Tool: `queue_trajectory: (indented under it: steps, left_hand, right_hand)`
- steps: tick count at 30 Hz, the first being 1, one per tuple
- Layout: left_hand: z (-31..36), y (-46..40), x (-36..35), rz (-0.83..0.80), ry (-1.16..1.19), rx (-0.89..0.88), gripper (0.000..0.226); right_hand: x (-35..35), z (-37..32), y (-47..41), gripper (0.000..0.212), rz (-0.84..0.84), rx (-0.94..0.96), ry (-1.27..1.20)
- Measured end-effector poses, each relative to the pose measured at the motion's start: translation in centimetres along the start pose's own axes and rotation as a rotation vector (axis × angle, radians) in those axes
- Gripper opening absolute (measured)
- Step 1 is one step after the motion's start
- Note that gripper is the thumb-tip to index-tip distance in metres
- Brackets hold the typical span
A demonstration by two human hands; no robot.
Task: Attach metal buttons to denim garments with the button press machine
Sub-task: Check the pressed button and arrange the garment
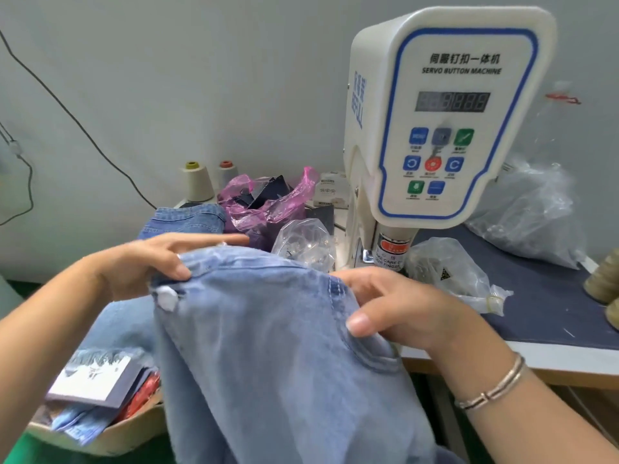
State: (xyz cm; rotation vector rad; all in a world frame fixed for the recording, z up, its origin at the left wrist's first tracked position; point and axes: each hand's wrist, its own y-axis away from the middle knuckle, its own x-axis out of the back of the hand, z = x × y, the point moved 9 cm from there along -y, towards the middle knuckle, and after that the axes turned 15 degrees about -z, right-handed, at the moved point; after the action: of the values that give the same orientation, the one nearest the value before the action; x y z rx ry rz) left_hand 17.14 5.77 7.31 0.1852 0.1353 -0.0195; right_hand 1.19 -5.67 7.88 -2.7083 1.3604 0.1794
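I see denim garment point(268, 346) draped under both hands | left hand point(147, 262) pinches waistband edge, right hand point(395, 306) grips top fold | likely soft, floppy; I'd hold waistband by fingertips, toward button press machine point(445, 118)

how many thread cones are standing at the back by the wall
2: a yellow-topped cone left of the pink bag, and a red-topped cone right beside it, partly hidden by the bag. More may be hidden.

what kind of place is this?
Most likely a garment workshop: a servo button machine on the table, denim jeans held in both hands, thread cones by the wall, and bags of small parts.
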Motion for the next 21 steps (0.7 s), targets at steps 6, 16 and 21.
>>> queue_trajectory:
  steps: [6,16,21]
  left_hand:
    - [-1.4,-3.8,-2.6,-0.06,-0.732,0.436,0.071]
    - [-2.0,-11.1,-10.8,-0.201,-0.794,0.319,0.018]
    - [-3.9,-12.1,-10.5,-0.17,-0.65,0.235,0.013]
  right_hand:
    - [1.6,1.6,1.4,0.039,0.139,-0.087,-0.003]
    - [2.1,2.1,3.7,0.028,0.237,-0.321,0.44]
    - [3.8,6.1,6.7,0.069,0.241,-0.647,0.548]
